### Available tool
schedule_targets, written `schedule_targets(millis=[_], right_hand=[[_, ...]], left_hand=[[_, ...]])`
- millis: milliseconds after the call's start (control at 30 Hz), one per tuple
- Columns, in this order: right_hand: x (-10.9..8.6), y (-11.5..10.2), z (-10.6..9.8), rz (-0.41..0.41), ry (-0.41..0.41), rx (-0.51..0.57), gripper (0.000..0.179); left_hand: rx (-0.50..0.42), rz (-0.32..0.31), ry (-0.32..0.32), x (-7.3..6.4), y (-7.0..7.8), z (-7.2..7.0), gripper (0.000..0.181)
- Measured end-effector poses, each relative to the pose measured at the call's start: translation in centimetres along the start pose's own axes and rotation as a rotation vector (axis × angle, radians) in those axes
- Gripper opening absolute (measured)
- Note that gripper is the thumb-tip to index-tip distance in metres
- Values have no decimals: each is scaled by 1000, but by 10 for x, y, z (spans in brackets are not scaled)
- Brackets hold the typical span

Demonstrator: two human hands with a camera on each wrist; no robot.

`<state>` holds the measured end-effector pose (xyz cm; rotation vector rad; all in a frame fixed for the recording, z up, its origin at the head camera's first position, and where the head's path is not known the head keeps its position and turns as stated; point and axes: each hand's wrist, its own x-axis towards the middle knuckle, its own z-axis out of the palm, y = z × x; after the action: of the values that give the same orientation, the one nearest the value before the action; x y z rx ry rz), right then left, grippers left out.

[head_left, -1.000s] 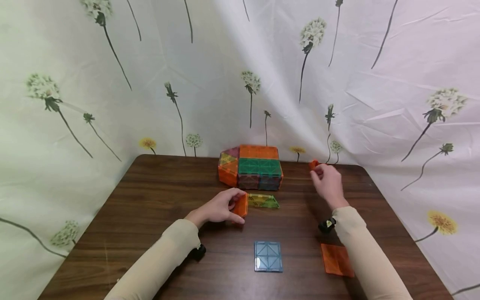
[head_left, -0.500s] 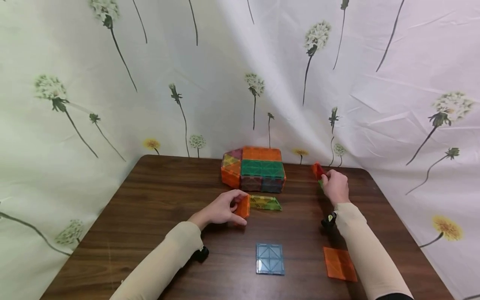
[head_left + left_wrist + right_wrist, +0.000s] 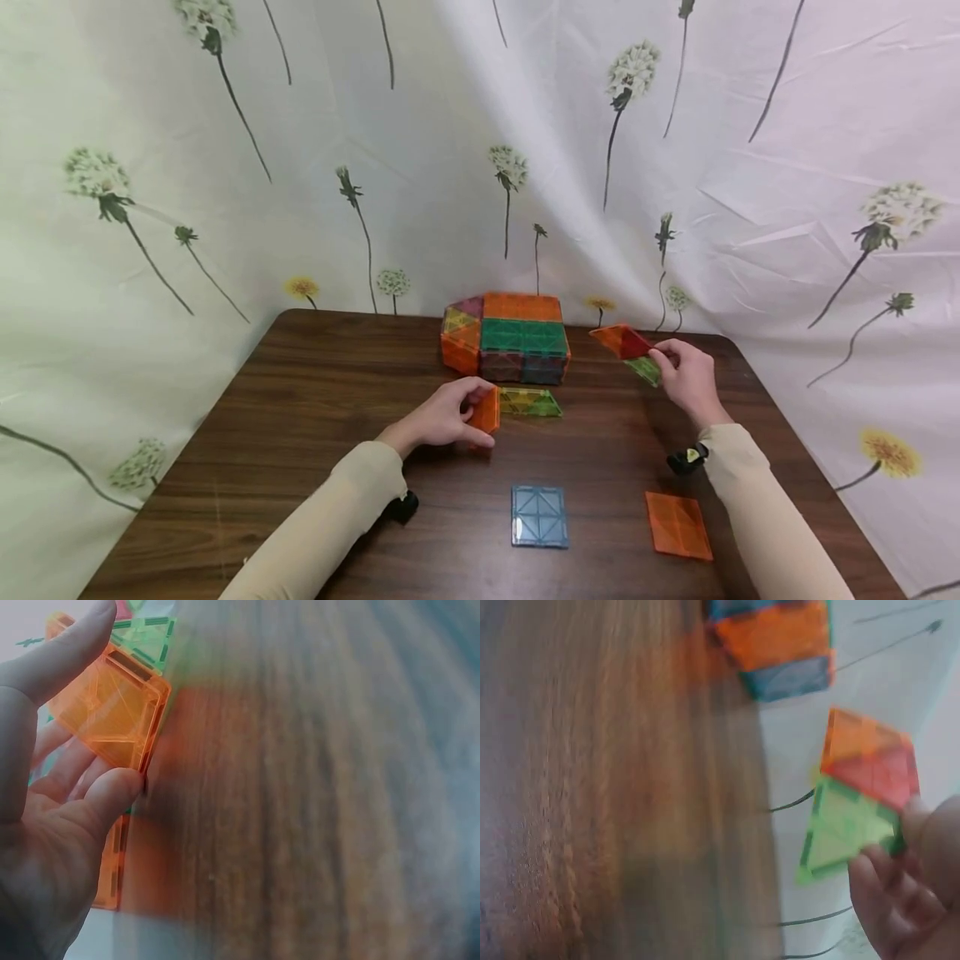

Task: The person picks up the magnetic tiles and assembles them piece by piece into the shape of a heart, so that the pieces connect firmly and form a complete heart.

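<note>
My left hand [image 3: 441, 412] holds an orange translucent magnetic tile [image 3: 486, 410] on edge, thumb at its near side and fingers behind it. From that tile a low yellow and green row of magnetic tiles [image 3: 528, 402] runs to the right along the table. My right hand [image 3: 692, 377] pinches the edge of a joined set of magnetic tiles [image 3: 621, 340], raised at the back right. Its orange, red and green pieces [image 3: 851, 825] show in the right wrist view. Thumb and fingertips grip the corner where red meets green.
Behind the left hand stands a block built of magnetic tiles [image 3: 522, 335], orange, green and purple, near the back edge. A blue square tile [image 3: 540, 517] and an orange square tile [image 3: 678, 525] lie flat in front. Flowered cloth [image 3: 420, 167] hangs behind the dark wooden table [image 3: 322, 375].
My right hand has drawn to the right and tilted the joined tiles, so more of their orange, red and green faces shows. The left hand stays in place on its orange tile.
</note>
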<state>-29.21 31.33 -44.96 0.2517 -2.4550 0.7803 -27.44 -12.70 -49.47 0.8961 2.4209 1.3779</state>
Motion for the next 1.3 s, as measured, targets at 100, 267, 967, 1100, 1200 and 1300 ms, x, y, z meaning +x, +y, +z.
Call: schedule_targets(millis=[100, 267, 967, 1100, 1200, 1300], right_hand=[[-3, -12, -10, -4, -78, 105, 8], [-12, -32, -18, -65, -245, 275, 5], [-44, -88, 55, -552, -551, 268, 7], [-46, -99, 62, -582, -563, 244, 6], [-49, -107, 62, -577, -569, 221, 5], [-52, -113, 61, -565, -567, 206, 4]], left_hand=[[16, 0, 4, 0, 2, 0, 72], [23, -1, 7, 0, 4, 0, 72], [30, -19, 19, -1, 5, 2, 76], [52, -21, 25, -1, 6, 1, 77], [47, -29, 17, -2, 8, 1, 77], [29, -42, 5, -2, 9, 0, 78]])
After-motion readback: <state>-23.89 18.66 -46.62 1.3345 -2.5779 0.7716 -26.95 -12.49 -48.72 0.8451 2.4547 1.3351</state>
